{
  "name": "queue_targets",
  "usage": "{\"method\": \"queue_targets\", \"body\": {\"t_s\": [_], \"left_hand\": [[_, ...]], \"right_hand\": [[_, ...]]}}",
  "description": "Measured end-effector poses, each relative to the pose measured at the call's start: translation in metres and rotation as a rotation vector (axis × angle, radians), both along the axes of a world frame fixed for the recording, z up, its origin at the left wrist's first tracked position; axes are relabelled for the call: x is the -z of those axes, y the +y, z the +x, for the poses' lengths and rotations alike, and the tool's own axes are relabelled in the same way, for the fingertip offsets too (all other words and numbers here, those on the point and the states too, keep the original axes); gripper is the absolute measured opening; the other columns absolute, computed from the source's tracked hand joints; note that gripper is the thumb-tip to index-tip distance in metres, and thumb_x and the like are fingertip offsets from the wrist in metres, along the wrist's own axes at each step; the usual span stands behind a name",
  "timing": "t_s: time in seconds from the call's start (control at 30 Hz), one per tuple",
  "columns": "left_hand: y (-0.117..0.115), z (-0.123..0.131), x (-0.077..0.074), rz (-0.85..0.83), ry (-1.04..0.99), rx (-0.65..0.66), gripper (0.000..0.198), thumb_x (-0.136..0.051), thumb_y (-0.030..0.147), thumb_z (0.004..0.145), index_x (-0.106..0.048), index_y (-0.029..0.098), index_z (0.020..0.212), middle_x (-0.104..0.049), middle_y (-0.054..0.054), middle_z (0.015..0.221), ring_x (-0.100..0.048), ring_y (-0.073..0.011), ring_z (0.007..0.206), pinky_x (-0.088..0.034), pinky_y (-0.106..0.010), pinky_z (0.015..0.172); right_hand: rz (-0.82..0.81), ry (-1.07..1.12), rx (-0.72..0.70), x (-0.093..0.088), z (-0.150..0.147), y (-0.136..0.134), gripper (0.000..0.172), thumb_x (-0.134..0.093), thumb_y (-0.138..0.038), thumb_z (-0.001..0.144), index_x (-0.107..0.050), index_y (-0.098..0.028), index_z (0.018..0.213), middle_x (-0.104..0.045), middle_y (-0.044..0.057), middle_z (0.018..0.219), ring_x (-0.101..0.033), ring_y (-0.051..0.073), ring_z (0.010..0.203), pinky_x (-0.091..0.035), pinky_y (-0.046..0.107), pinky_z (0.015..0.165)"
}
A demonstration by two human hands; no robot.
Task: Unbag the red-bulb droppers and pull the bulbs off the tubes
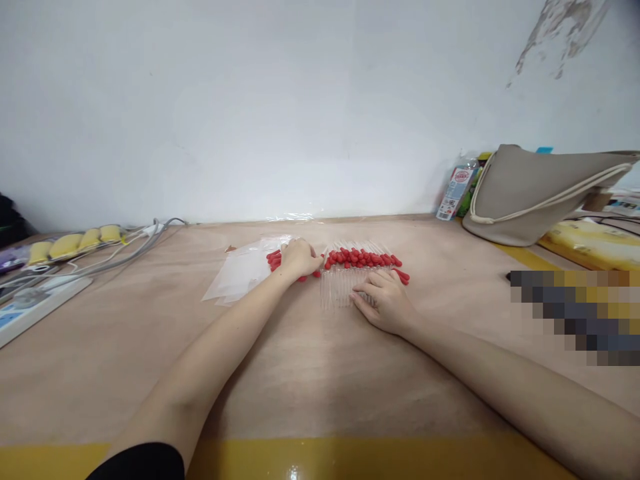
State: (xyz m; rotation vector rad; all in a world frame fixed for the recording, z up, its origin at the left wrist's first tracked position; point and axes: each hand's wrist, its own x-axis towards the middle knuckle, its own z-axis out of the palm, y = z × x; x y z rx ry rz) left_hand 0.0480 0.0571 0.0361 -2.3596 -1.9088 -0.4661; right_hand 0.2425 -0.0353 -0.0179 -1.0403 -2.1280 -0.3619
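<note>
A row of clear droppers with red bulbs lies across the middle of the table, thin tubes pointing towards me and others away. My left hand is closed over red bulbs at the row's left end; its fingertips are partly hidden. Flat clear plastic bags lie in a loose stack just left of that hand. On the right, my right hand rests against the near tubes, thumb and fingers apart. A few red bulbs stick out beyond its knuckles.
At left are a white power strip, grey cables and yellow pouches. A grey bag and a carton stand by the wall at right, near a yellow package. A blurred patch covers the right side.
</note>
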Motion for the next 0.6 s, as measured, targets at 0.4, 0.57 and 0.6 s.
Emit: {"method": "queue_targets", "body": {"t_s": [0.4,0.57,0.6], "left_hand": [[-0.079,-0.064,-0.01,0.269,0.091,0.343,0.013,-0.053,0.021,0.071,-0.062,0.018,0.062,-0.061,-0.005,0.088,-0.051,-0.0219,0.086,-0.03,-0.039,0.074],[-0.1,-0.061,0.019,0.376,0.016,0.533,0.01,-0.052,0.021,0.076,-0.061,0.018,0.073,-0.062,-0.005,0.09,-0.053,-0.0194,0.086,-0.031,-0.037,0.074],[-0.102,-0.059,0.025,0.393,-0.009,0.56,0.01,-0.052,0.021,0.077,-0.061,0.018,0.074,-0.062,-0.005,0.089,-0.053,-0.0187,0.085,-0.031,-0.037,0.074]], "right_hand": [[0.037,0.158,-0.042,0.0,-0.002,0.0,0.026,-0.051,-0.029,0.081,-0.06,-0.017,0.103,-0.058,0.009,0.092,-0.051,0.02,0.086,-0.039,0.034,0.075],[0.068,0.011,-0.141,-0.004,-0.007,-0.006,0.039,-0.052,-0.032,0.082,-0.053,-0.015,0.117,-0.056,0.012,0.114,-0.048,0.024,0.106,-0.035,0.04,0.088],[0.06,-0.025,-0.158,-0.004,-0.007,-0.007,0.036,-0.052,-0.032,0.082,-0.055,-0.016,0.115,-0.058,0.011,0.111,-0.049,0.023,0.105,-0.034,0.04,0.089]]}}
